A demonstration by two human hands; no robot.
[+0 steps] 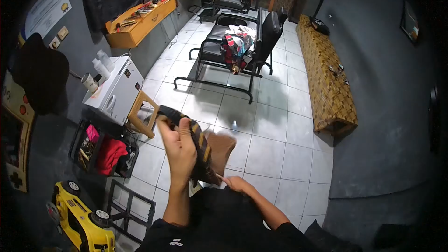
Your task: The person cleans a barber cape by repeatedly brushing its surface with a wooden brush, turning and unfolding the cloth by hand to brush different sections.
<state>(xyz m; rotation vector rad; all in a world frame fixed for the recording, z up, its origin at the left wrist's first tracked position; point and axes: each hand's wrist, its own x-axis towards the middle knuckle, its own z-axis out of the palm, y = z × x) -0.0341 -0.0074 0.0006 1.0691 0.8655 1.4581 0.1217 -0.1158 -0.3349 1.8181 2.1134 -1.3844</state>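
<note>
In front of my body, my left hand (177,147) is closed on a dark cloth (201,142) with yellow-brown stripes, its thumb raised along the near side. A plain brown piece of fabric (221,149) hangs beside the striped part; whether the two are one item I cannot tell. Lower and to the right, my right hand (239,184) is closed at the bottom edge of the cloth, pinching a thin, light end there. What that end belongs to is too small to make out.
A black chair (217,49) with clothes (240,39) on it stands ahead. To the left are a small white fridge (119,77), wooden stool (142,112), black crate (105,151) and yellow toy car (79,214). A long woven bench (324,74) lines the right wall.
</note>
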